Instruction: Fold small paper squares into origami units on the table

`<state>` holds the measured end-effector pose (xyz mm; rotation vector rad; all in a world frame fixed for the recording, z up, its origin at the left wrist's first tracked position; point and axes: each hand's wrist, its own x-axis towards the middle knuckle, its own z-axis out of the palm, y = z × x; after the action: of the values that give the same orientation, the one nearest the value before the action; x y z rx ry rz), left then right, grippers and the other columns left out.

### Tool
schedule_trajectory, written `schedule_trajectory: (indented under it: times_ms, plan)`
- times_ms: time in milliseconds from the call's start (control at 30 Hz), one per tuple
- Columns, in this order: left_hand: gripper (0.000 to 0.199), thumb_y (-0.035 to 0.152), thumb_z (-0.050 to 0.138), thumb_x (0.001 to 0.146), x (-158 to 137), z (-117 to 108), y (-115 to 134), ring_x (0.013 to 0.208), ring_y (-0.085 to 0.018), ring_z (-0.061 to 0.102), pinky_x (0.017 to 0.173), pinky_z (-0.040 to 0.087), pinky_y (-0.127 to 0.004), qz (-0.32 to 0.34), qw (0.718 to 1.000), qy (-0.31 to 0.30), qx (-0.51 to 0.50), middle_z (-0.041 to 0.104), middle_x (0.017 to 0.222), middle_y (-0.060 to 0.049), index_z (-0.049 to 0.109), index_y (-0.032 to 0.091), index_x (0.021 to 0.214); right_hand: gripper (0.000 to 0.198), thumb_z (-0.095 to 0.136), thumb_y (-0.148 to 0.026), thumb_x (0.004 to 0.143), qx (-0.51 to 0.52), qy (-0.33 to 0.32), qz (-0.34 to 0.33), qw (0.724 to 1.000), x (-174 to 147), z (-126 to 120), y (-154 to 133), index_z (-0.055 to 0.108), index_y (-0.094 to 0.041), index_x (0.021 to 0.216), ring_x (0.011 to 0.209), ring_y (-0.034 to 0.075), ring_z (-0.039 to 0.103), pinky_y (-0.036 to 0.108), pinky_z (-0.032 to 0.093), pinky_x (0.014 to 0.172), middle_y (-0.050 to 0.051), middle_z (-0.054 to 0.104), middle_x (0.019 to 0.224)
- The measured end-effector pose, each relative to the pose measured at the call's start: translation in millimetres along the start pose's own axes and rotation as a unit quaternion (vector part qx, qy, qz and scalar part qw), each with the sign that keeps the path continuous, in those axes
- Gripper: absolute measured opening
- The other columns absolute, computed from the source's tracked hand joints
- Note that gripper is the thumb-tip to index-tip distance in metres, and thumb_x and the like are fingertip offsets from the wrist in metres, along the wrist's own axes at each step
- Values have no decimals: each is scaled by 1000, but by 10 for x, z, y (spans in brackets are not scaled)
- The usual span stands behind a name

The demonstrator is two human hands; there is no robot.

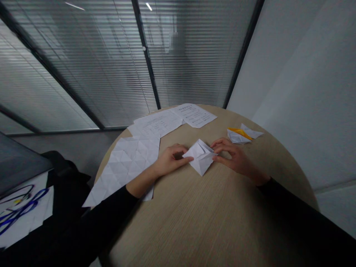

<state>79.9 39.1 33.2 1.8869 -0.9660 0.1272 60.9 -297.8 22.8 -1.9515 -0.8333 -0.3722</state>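
A white sheet of paper folded into a diamond shape (200, 157) lies on the round wooden table (194, 215), with raised flaps near its middle. My left hand (174, 158) pinches its left corner, thumb on top. At the opposite corner, the thumb and fingers of my right hand (230, 155) grip the paper too. Beyond my right hand rests a folded paper boat (239, 135), white with a yellow-orange part. Under my left forearm spreads a creased white sheet (128, 159) marked with triangular folds.
Printed sheets (167, 120) lie at the table's far edge. To the left, blue and black cables (23, 209) rest on white papers beside a dark chair (62, 167). Glass partitions with blinds (189, 66) stand behind the table, and a white wall (303, 92) is at the right.
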Motion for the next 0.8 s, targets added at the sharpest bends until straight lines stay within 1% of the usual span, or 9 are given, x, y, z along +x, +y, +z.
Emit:
schedule_trajectory:
  times_ms: [67, 167, 300, 367, 433, 533, 667, 733, 800]
  plan:
    - [25, 45, 87, 107, -11, 0, 1, 98, -21, 77, 94, 61, -36, 0, 1000, 14, 28, 84, 103, -7, 84, 21, 103, 15, 86, -41, 107, 1, 2, 8, 1000, -7, 18, 32, 79, -30, 101, 122, 29, 77, 51, 64, 111, 7, 79, 124]
    - [22, 43, 86, 107, -20, 0, 26, 98, -21, 77, 92, 60, -35, -7, 999, 15, 27, 84, 105, -7, 84, 21, 107, 13, 82, -40, 109, -11, -20, 30, 999, -14, 37, 36, 79, -29, 101, 118, 29, 78, 50, 64, 109, 8, 79, 123]
    - [20, 40, 83, 107, -21, -6, 81, 93, -19, 75, 89, 59, -33, -32, 999, 4, 11, 83, 101, -6, 82, 20, 106, 15, 81, -42, 109, -23, -28, 53, 998, -20, 63, 14, 80, -28, 104, 130, 32, 75, 50, 63, 112, 11, 77, 136]
    - [23, 41, 82, 107, -21, -6, 99, 89, -19, 73, 84, 58, -32, -57, 998, -2, 1, 82, 98, -5, 81, 19, 104, 19, 80, -44, 109, -22, -24, 64, 997, -23, 77, 21, 79, -28, 99, 133, 33, 74, 51, 61, 114, 11, 77, 137]
    - [26, 44, 83, 106, -21, -1, 104, 86, -18, 70, 78, 56, -30, -86, 996, -7, -9, 80, 95, -5, 81, 18, 102, 25, 78, -47, 109, -22, -32, 93, 995, -30, 86, 38, 75, -27, 93, 120, 31, 76, 49, 62, 107, 8, 80, 123]
    - [32, 49, 81, 106, -16, 12, 95, 82, -17, 67, 74, 52, -29, -125, 992, 3, -28, 78, 93, -4, 78, 18, 97, 30, 76, -50, 109, -25, -51, 150, 987, -43, 93, 58, 71, -28, 89, 93, 26, 73, 42, 61, 88, 2, 76, 93]
    - [44, 55, 78, 108, -6, 29, 57, 72, -14, 60, 68, 48, -29, -171, 984, 23, -36, 72, 81, -2, 71, 19, 84, 25, 83, -50, 103, -7, -24, 174, 984, -53, 115, 66, 70, -29, 99, 90, 25, 74, 40, 60, 84, 1, 78, 93]
    - [39, 53, 82, 104, -4, 35, 30, 71, -14, 60, 67, 47, -28, -175, 984, 34, -29, 72, 82, -1, 71, 20, 88, 24, 84, -47, 101, 1, -15, 175, 984, -55, 127, 75, 69, -29, 106, 91, 26, 76, 41, 61, 84, 1, 79, 95]
    - [31, 49, 85, 101, -4, 36, -2, 72, -14, 62, 68, 48, -28, -165, 985, 42, -21, 74, 86, 0, 72, 20, 100, 20, 82, -44, 104, 3, -24, 170, 985, -60, 133, 98, 70, -29, 110, 93, 27, 78, 42, 62, 85, 2, 80, 97]
